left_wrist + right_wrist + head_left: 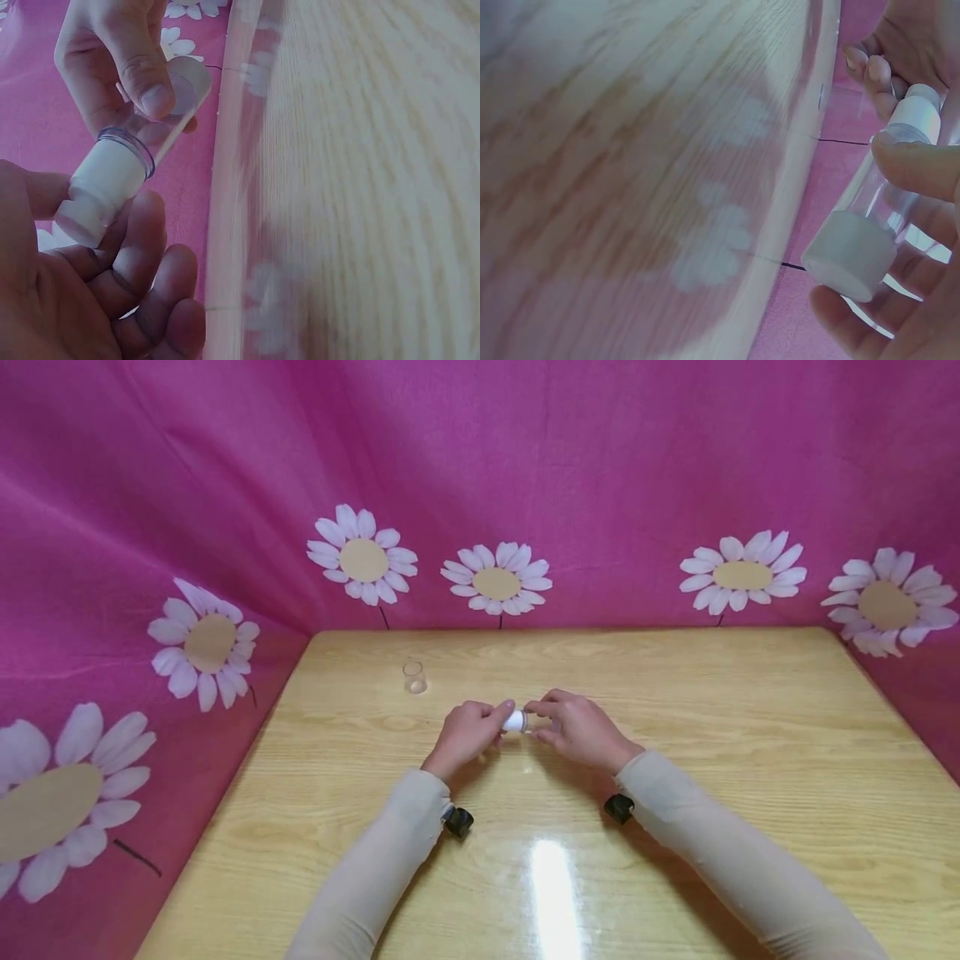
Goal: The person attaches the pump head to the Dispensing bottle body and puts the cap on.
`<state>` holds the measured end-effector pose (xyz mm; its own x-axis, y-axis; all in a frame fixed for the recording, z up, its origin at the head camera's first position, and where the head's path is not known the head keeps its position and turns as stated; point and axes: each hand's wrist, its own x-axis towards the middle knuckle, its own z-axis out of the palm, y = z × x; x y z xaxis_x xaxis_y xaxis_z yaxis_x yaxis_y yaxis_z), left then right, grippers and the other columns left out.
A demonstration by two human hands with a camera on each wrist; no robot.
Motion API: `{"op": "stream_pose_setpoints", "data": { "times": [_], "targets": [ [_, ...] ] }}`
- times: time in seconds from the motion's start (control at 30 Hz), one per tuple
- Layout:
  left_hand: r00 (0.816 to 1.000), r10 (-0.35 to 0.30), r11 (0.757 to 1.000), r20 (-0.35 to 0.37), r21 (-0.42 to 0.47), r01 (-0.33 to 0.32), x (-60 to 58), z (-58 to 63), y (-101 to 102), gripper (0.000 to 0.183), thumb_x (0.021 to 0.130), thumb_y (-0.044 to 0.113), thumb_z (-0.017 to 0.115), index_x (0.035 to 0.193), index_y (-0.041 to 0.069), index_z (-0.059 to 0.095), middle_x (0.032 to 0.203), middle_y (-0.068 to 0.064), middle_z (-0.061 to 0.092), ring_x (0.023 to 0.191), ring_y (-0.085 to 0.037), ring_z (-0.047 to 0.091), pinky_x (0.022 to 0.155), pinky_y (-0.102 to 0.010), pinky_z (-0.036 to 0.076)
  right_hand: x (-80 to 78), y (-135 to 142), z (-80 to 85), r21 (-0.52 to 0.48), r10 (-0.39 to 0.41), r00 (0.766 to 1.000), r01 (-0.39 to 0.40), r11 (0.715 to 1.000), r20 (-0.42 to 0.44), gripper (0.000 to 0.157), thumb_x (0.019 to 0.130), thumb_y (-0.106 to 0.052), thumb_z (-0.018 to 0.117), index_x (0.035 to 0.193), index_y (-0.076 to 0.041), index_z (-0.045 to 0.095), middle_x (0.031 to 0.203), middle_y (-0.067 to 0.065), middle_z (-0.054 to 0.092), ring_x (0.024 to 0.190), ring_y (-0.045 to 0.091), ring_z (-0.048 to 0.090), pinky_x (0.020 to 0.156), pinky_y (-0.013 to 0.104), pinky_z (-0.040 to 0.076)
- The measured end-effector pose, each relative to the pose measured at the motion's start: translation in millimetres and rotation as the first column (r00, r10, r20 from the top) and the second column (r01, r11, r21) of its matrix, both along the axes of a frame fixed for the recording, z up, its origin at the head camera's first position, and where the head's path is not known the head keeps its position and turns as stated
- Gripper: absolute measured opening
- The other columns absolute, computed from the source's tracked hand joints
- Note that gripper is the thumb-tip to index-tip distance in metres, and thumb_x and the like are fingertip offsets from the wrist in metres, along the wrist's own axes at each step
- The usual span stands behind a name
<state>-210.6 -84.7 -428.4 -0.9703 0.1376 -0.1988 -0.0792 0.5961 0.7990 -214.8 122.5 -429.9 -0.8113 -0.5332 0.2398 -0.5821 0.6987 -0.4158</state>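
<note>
A small pump bottle with a white top (515, 721), a clear body (876, 199) and a white base (851, 256) lies tilted between both hands, over the middle of the table. My left hand (467, 732) pinches the white pump head (105, 184) between thumb and index finger, its other fingers loosely curled below. Around the clear body, my right hand (583, 728) grips with thumb and fingers. A clear ring (131, 142) shows where the white top meets the body. Beyond the left hand, a clear cap (415, 680) stands on the table.
The wooden table (750, 735) reaches back to a pink cloth (600, 468) printed with white daisies, which also hangs along the left and right sides. Black wrist cameras sit under both sleeves. Light glares off the table's near part.
</note>
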Motion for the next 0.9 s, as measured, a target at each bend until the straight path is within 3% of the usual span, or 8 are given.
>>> {"op": "stream_pose_setpoints", "data": {
  "times": [0.17,0.33,0.47,0.7,0.9],
  "targets": [
    [0.998,-0.019,1.0,-0.057,0.0,0.019,1.5,-2.6,-1.6,0.045,0.096,0.053,0.055,0.09,0.011,0.068,0.086,-0.009,0.071,0.065,-0.015,0.054,0.059,-0.027,0.042,-1.2,-0.3,-4.9,0.009,0.012,1.0,-0.012,1.0,-0.021,0.038,0.091,-0.02,0.072,0.127,-0.008,0.067,0.108,0.01,0.068,0.076,0.013,0.06,0.07,0.033,0.053],
    [0.99,-0.057,0.998,-0.126,0.028,0.061,1.3,-4.3,-2.7,0.028,0.095,0.04,0.063,0.104,0.014,0.066,0.094,-0.004,0.07,0.077,-0.014,0.06,0.067,-0.026,0.047,-2.2,-1.0,-5.0,0.021,0.013,1.0,-0.012,1.0,-0.024,0.039,0.091,-0.021,0.071,0.127,-0.007,0.066,0.109,0.01,0.068,0.076,0.014,0.06,0.074,0.037,0.054],
    [0.981,-0.081,0.995,-0.178,0.045,0.09,2.4,-5.2,-3.0,0.026,0.095,0.031,0.065,0.113,0.013,0.064,0.099,-0.006,0.067,0.078,-0.015,0.058,0.067,-0.026,0.048,-1.5,-1.2,-4.5,0.024,0.012,0.999,-0.012,1.0,-0.034,0.039,0.091,-0.022,0.072,0.127,-0.008,0.067,0.109,0.01,0.067,0.076,0.015,0.061,0.076,0.039,0.055],
    [0.965,-0.099,0.992,-0.241,0.054,0.115,3.6,-7.3,-3.1,0.02,0.095,0.022,0.067,0.112,0.013,0.063,0.096,-0.006,0.064,0.079,-0.014,0.052,0.069,-0.024,0.045,-2.9,-0.5,-7.0,-0.005,0.02,0.999,-0.02,1.0,-0.033,0.038,0.091,-0.02,0.071,0.127,-0.009,0.067,0.108,0.009,0.069,0.076,0.015,0.062,0.072,0.034,0.054],
    [0.946,-0.133,0.989,-0.296,0.029,0.148,5.7,-8.7,-3.0,0.019,0.095,0.018,0.067,0.113,0.012,0.062,0.099,-0.006,0.065,0.083,-0.014,0.053,0.073,-0.026,0.046,-4.0,2.5,-5.3,-0.054,0.087,0.996,-0.086,0.995,0.003,0.037,0.091,-0.016,0.072,0.126,-0.008,0.067,0.11,0.009,0.072,0.078,0.011,0.065,0.073,0.032,0.055]
  ]
}}
